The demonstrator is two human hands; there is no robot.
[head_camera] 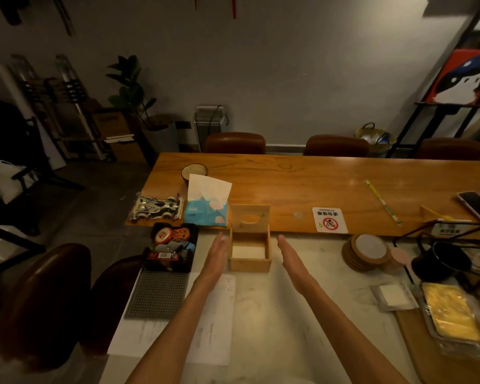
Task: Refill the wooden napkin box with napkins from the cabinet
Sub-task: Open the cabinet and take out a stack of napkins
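The wooden napkin box (249, 264) stands on the pale counter with its lid (250, 217) tipped up at the back. A low stack of white napkins (248, 252) lies at its bottom. My left hand (216, 257) is flat and open just left of the box, close to its side wall. My right hand (293, 259) is flat and open to the right of the box, a small gap away. Neither hand holds anything. No cabinet is in view.
A blue tissue pack (205, 213) with a tissue sticking up sits left of the lid. A black tray of small items (172, 249) is beside my left hand. Stacked coasters (367, 252), a no-smoking sign (329, 220) and a packet of napkins (395, 296) lie to the right.
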